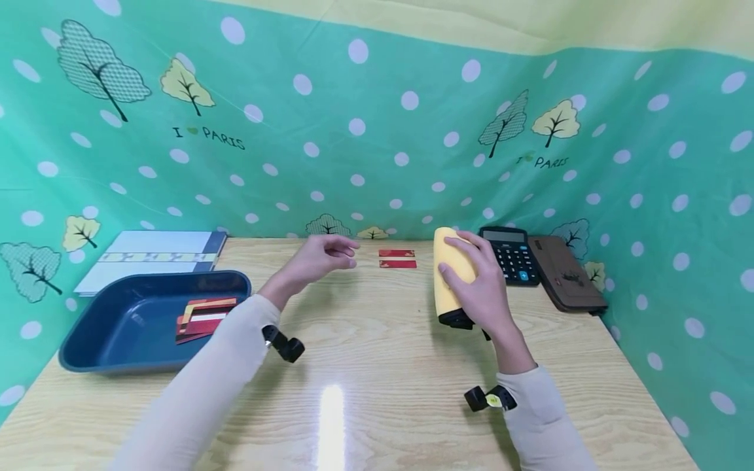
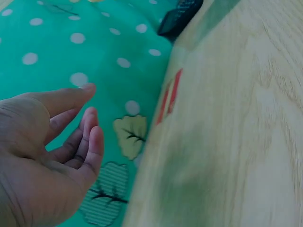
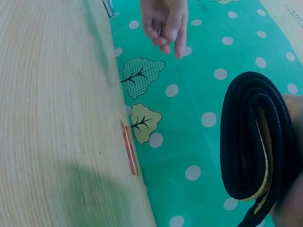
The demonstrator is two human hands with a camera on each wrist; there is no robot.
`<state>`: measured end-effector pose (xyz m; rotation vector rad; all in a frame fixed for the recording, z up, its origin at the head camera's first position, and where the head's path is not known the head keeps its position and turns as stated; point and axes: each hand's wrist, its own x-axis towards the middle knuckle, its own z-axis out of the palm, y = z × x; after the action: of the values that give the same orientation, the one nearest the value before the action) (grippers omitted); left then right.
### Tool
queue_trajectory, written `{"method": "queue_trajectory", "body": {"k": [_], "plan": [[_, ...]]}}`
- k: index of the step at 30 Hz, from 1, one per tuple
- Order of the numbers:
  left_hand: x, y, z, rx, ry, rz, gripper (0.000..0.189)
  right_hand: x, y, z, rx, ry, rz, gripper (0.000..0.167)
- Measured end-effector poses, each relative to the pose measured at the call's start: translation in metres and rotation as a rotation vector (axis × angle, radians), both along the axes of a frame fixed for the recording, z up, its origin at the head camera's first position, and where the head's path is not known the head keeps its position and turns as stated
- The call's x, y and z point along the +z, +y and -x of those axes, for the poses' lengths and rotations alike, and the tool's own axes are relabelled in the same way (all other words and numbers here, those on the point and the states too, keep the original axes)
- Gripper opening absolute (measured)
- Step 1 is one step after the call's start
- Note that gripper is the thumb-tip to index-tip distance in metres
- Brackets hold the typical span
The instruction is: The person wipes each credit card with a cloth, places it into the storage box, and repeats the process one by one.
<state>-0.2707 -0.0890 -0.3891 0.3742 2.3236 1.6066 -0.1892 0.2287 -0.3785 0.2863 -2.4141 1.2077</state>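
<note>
My right hand (image 1: 484, 288) grips a rolled-up yellow cloth (image 1: 446, 275) with black edging, held above the table on the right. In the right wrist view the roll's black spiral end (image 3: 246, 137) faces the camera, and the hand is mostly hidden behind it. My left hand (image 1: 315, 261) hovers over the table left of centre, fingers loosely bent, with nothing in them. Its palm side shows in the left wrist view. Between the hands, toward the back edge, lies a flat red piece like a card with a pale band (image 1: 397, 264).
On the left stands a dark blue tray (image 1: 141, 367) with several red and yellow cards (image 1: 206, 317) inside. Behind it lies a pale blue-white folder (image 1: 147, 258). A black calculator (image 1: 512, 261) and a brown zipped case (image 1: 568, 278) lie at the back right. A green dotted curtain (image 1: 377, 163) borders the table.
</note>
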Motion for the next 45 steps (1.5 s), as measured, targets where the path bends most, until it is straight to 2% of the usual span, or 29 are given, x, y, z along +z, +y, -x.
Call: {"method": "queue_trajectory", "body": {"k": [9,20,26,32,38,45], "plan": [[-0.032,0.028,0.024,0.006,-0.047,-0.037,0.043,0.0,0.002,0.001,0.012,0.005,0.024,0.047],[-0.062,0.059,0.045,0.096,-0.048,0.065,0.045,-0.001,0.004,0.002,0.0,0.002,0.032,0.047],[-0.065,0.067,0.053,0.111,0.025,0.223,0.059,-0.003,0.005,0.004,-0.008,0.004,0.022,0.047],[-0.066,0.072,0.057,0.115,0.085,0.339,0.058,-0.002,0.006,0.005,-0.012,0.003,0.02,0.047],[-0.068,0.074,0.058,0.129,0.118,0.395,0.05,-0.002,0.004,0.005,-0.014,-0.014,0.016,0.048],[-0.065,0.076,0.057,0.13,0.113,0.425,0.049,-0.003,0.005,0.005,-0.011,-0.008,0.018,0.048]]}}
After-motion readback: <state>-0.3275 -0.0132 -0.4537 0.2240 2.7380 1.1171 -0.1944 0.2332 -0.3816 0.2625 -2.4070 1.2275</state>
